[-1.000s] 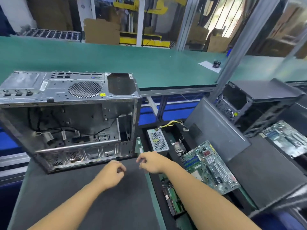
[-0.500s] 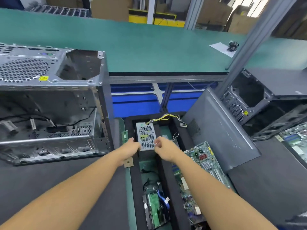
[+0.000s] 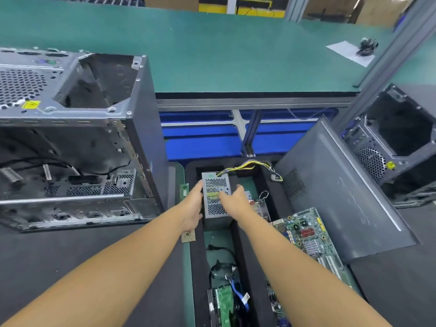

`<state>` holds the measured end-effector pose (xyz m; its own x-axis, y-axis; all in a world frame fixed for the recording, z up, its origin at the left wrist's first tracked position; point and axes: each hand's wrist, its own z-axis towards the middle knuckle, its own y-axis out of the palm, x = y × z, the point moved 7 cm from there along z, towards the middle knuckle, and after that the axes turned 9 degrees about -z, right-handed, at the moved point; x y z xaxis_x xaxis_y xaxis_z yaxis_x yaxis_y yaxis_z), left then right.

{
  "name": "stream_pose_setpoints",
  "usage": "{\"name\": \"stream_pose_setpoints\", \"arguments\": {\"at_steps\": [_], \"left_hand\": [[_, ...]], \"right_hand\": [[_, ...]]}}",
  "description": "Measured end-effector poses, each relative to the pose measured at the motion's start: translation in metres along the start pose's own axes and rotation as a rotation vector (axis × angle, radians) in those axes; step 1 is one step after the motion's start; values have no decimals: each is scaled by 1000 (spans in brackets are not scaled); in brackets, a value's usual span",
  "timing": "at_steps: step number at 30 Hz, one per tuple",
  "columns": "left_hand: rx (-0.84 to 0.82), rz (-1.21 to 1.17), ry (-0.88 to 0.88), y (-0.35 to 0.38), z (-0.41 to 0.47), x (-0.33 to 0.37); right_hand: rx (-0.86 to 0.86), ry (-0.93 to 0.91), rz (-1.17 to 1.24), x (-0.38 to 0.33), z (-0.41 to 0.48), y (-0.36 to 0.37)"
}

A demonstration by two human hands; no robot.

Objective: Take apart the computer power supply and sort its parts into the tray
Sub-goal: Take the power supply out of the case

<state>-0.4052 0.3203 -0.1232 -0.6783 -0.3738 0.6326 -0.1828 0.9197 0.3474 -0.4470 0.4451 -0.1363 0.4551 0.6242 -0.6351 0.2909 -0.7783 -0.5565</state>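
The left hand point(image 3: 192, 206) lies flat against the left side of the power supply point(image 3: 215, 197), fingers straight and pointing away from the person, not curled round anything. The right hand point(image 3: 232, 201) rests on the unit's top right edge, its fingers stretched across the perforated face and the thumb raised at the right; it too looks released rather than clenched. The power supply stands at the far end of the middle compartment of the black foam tray point(image 3: 197, 263), mesh side up, rising above the foam walls. A bundle of yellow and black wires point(image 3: 247, 165) runs from its far end over the tray's back corner. Just below the left wrist a small square chip point(image 3: 188, 237) lies on the tray's left edge, and a narrow green memory stick point(image 3: 184, 192) sits just beyond the left fingers. Nearer the person, the same compartment holds a black cable coil point(image 3: 221, 267) and a green card point(image 3: 223, 305). The right compartment holds a motherboard point(image 3: 309, 234), tilted. A grey side panel point(image 3: 342, 192) leans just beside it on the right. An open computer case point(image 3: 70, 138) stands on the dark worktop point(image 3: 70, 256) at the left, and a second case point(image 3: 401, 138) stands at the far right.
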Motion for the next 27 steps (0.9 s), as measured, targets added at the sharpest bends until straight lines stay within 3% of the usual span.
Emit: {"name": "stream_pose_setpoints", "arguments": {"at_steps": [7, 13, 19, 27], "left_hand": [[2, -128, 21, 0, 9, -8], [57, -6, -26, -34, 9, -4], [-6, 151, -50, -29, -9, -12], [56, 193, 3, -43, -38, 13]], "right_hand": [[11, 15, -364, -9, -1, 30], [126, 4, -698, -11, -1, 41], [202, -29, -749, -16, -9, 34], [251, -96, -760, -47, -39, 10]]}}
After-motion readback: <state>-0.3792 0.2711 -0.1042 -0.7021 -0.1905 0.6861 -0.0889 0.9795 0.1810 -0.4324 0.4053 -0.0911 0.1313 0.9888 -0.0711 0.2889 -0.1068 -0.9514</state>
